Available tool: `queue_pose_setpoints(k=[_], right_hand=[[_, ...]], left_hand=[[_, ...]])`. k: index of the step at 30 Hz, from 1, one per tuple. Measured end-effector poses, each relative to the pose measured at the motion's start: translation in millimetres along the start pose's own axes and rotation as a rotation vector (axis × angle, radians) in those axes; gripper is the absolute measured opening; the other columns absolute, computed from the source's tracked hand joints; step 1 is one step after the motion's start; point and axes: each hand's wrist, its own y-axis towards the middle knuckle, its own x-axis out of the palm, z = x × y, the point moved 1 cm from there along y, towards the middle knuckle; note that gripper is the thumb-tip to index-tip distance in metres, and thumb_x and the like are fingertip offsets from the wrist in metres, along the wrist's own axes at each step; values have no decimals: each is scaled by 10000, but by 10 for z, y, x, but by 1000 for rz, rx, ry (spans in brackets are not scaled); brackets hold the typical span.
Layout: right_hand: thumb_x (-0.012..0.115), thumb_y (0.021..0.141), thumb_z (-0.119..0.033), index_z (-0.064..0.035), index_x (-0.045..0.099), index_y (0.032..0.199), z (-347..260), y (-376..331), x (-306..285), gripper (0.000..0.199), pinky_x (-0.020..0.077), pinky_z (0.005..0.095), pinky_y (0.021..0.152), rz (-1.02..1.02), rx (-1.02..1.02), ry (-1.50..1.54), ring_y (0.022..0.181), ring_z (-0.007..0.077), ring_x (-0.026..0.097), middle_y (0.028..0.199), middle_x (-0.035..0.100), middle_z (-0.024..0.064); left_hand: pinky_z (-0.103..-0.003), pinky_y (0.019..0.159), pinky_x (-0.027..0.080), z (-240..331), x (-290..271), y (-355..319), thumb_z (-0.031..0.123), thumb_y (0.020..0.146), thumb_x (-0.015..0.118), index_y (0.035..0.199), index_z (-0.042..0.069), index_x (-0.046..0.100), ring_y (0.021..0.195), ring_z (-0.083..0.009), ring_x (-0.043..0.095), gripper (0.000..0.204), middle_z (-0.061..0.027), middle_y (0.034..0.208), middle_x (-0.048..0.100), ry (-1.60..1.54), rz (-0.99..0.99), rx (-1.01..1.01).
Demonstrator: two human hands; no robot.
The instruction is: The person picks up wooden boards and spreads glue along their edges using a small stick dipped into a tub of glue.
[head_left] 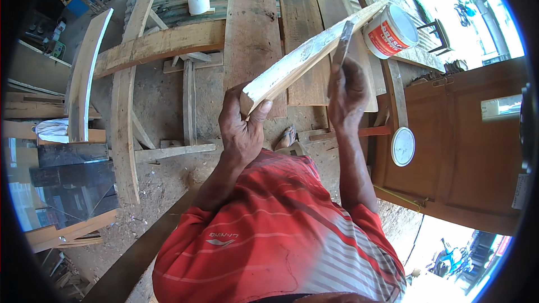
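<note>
A long wooden plank (314, 56) slants up and away to the right in front of me, its top face coated in something white like putty. My left hand (241, 126) is closed around its near end, with the thumb on the lower edge. My right hand (348, 90) grips a putty knife (342, 42), its flat blade raised against the plank's side edge, farther along. The fingers partly hide the knife's handle. Just beyond the plank's far end, a white bucket (392, 32) with a red label stands on the boards.
Wide boards (252, 33) lie side by side across a wooden trestle. A small white pail (197, 0) stands at the back. On the right are a brown door panel (443, 146) and a round white lid (402, 147). Another white-edged plank (87, 78) leans at the left.
</note>
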Motion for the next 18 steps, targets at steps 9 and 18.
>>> queue_pose_setpoints(k=[9, 18], right_hand=[[693, 994, -47, -12, 642, 1185, -63, -357, 318, 201, 576, 301, 675, -102, -254, 27, 744, 127, 666, 1060, 687, 108], [715, 967, -23, 3, 633, 1183, -339, -552, 224, 233, 589, 310, 714, -97, -213, -57, 810, 163, 697, 1065, 685, 130]], left_hand=[[-354, 967, 505, 32, 61, -60, 186, 987, 731, 1285, 1, 580, 1115, -232, 634, 382, -140, 1207, 624, 14, -14, -23], [-387, 983, 500, 37, 93, -111, 143, 973, 733, 1287, 4, 588, 1141, -274, 621, 373, -146, 1200, 625, 51, -50, -2]])
